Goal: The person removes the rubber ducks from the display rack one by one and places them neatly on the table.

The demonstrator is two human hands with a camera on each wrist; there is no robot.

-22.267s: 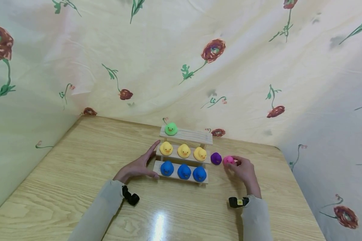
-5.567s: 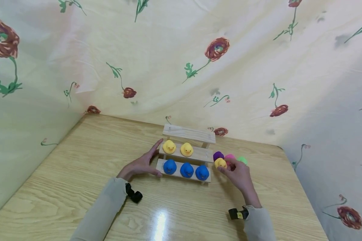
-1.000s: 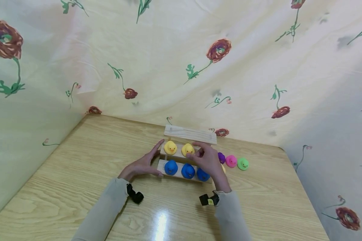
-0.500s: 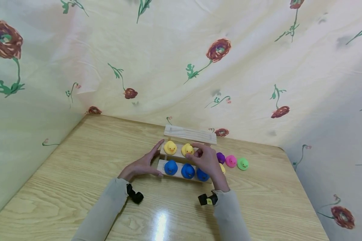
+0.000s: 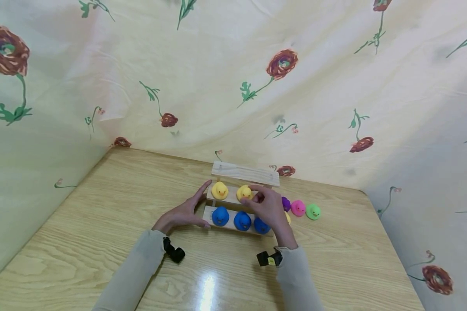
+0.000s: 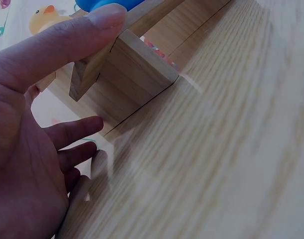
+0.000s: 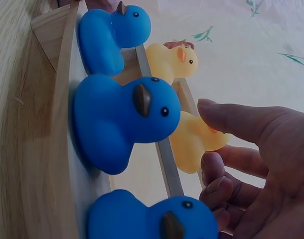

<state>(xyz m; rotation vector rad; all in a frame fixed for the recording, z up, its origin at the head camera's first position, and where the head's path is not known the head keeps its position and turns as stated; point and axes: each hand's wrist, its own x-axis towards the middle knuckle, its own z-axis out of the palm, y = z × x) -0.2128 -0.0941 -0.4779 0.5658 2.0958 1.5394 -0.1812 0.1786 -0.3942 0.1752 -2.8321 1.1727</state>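
A three-tier wooden rack (image 5: 246,172) stands on the table. My right hand (image 5: 269,206) pinches a yellow rubber duck (image 5: 243,192) at the middle tier, thumb and index finger (image 7: 236,155) on either side of it. Another yellow duck (image 5: 219,190) sits to its left. Along the bottom tier are a blue duck (image 5: 220,216), a second blue duck (image 5: 242,220) and a third blue duck (image 5: 261,226), partly behind my wrist. At the rack's left end my left hand (image 5: 183,213) is spread, its thumb (image 6: 67,42) against the bottom tier's edge.
Right of the rack, on the table (image 5: 346,242), lie a purple duck (image 5: 286,203), a pink duck (image 5: 298,208) and a green duck (image 5: 313,211). A yellow duck (image 5: 288,218) shows partly behind my right wrist. Flowered cloth (image 5: 218,86) hangs behind and beside the table.
Since the oldest frame, the green duck has left the top tier for the table. A yellow duck was set down beside the rack. Lately the pinched duck has shifted slightly right; my left hand stays put.
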